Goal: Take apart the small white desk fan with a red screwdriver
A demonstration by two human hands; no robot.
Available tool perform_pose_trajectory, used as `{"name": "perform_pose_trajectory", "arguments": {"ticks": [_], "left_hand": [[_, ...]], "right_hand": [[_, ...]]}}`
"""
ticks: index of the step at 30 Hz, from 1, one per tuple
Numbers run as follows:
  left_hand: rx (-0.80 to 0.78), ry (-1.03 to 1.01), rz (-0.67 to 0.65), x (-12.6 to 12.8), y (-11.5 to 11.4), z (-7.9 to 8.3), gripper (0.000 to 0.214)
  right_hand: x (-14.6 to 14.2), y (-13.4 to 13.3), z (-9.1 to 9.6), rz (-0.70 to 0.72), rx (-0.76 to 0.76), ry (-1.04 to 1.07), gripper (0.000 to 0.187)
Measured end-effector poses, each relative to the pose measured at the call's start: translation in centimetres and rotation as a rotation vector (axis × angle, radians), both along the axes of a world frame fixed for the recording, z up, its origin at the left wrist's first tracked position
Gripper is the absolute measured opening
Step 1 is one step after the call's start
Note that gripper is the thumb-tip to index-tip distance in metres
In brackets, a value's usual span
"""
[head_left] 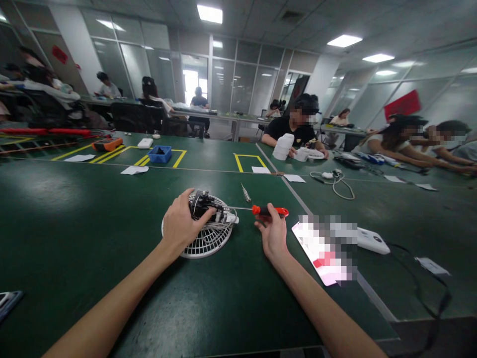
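Observation:
A white round fan grille (pixel 208 244) lies on the green table, with a black fan motor (pixel 203 200) and loose white cable on top of it. My left hand (pixel 181 219) is wrapped round the motor's left side, its thumb across the front. In my right hand (pixel 275 231) is a screwdriver (pixel 261 210) with a red and black handle, held between thumb and fingers. Its long shaft points left and reaches the motor assembly; the tip's exact contact is hidden. Behind the shaft lies a small, slim screwdriver-like tool (pixel 245 193).
A lit phone (pixel 316 253) and a white power bank (pixel 372 240) with a black cable lie to the right. Farther back are a blue bin (pixel 160 154), an orange meter (pixel 107 144) and a coiled white cord (pixel 343 186). A person (pixel 298 124) sits across the table.

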State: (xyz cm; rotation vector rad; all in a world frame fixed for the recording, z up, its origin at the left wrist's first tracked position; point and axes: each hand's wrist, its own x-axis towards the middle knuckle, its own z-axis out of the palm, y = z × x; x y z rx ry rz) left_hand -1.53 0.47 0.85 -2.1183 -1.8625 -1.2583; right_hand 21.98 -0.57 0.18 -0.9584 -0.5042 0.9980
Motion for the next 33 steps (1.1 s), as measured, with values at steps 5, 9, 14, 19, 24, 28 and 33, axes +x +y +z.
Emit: {"name": "perform_pose_trajectory", "arguments": {"ticks": [5, 9, 14, 19, 24, 28, 33], "left_hand": [[-0.01, 0.032, 0.001, 0.4, 0.0, 0.5, 0.078], [-0.057, 0.079, -0.002, 0.7, -0.2, 1.1, 0.067], [-0.115, 0.122, 0.054, 1.4, -0.4, 2.2, 0.066], [-0.134, 0.141, 0.066, 1.8, -0.2, 2.7, 0.061], [-0.003, 0.087, -0.053, 1.1, 0.4, 1.2, 0.063], [0.042, 0.037, -0.108, 0.7, 0.7, 0.2, 0.069], [0.055, 0.016, -0.1, 0.8, 0.5, 0.2, 0.072]], "right_hand": [[0.3, -0.1, 0.2, 0.019, 0.065, 0.031, 0.027], [0.1, -0.1, 0.5, 0.004, 0.025, 0.012, 0.03], [0.0, -0.2, 0.8, -0.018, 0.04, -0.022, 0.037], [0.1, -0.2, 0.5, -0.021, 0.024, -0.05, 0.043], [0.2, -0.1, 0.8, -0.028, 0.004, -0.009, 0.047], [0.1, -0.1, 0.9, -0.029, 0.011, -0.028, 0.05], [0.1, -0.2, 0.9, -0.022, 0.024, -0.013, 0.049]]}}
